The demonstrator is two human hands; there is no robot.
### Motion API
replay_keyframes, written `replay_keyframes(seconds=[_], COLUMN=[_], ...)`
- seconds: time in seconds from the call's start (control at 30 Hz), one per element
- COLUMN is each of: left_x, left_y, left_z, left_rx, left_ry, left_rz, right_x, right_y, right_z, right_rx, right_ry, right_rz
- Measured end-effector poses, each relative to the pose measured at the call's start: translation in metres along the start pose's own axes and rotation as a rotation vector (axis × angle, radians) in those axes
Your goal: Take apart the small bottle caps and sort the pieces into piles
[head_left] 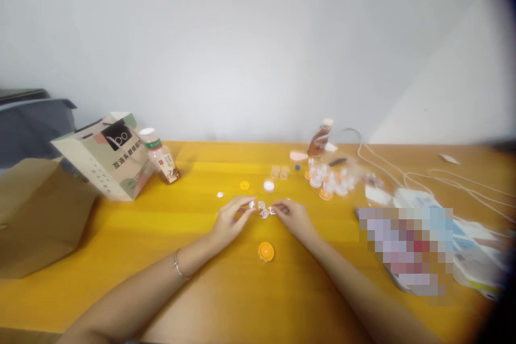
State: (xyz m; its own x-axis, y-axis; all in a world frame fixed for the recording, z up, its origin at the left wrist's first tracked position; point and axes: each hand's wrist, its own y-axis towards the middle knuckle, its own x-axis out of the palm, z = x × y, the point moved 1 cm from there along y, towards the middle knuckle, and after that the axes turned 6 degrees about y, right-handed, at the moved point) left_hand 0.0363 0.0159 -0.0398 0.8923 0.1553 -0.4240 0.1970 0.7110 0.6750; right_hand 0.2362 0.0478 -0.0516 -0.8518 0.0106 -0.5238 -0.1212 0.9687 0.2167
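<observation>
Between thumb and fingertips, my left hand pinches a small white openwork piece. My right hand has its fingers closed at the edge of another white piece. In the gap between both hands are more small white wheel-like pieces, too blurred to make out fully. Nearer to me lies a round orange part with a pale centre. Just beyond my hands are a white disc, a yellow disc and a tiny white round piece.
Right of centre is a cluster of clear and orange round parts, with a brown drink bottle behind. Two clear small cups stand nearby. To the left are a paper bag, a white-capped bottle and a cardboard box. Cables trail at right.
</observation>
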Motion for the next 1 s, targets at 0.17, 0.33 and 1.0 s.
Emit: replay_keyframes(seconds=[0.17, 0.33, 1.0], left_x=[0.002, 0.003, 0.008], left_y=[0.001, 0.003, 0.001], left_z=[0.001, 0.001, 0.007], left_rx=[-0.05, -0.061, -0.366], left_ry=[-0.015, 0.009, -0.069], left_rz=[-0.044, -0.069, -0.253], right_x=[0.008, 0.006, 0.002], right_y=[0.006, 0.007, -0.033], right_z=[0.002, -0.001, -0.043], right_rx=[0.006, -0.001, -0.276], right_ry=[-0.025, -0.006, 0.229], right_rz=[0.011, 0.014, -0.035])
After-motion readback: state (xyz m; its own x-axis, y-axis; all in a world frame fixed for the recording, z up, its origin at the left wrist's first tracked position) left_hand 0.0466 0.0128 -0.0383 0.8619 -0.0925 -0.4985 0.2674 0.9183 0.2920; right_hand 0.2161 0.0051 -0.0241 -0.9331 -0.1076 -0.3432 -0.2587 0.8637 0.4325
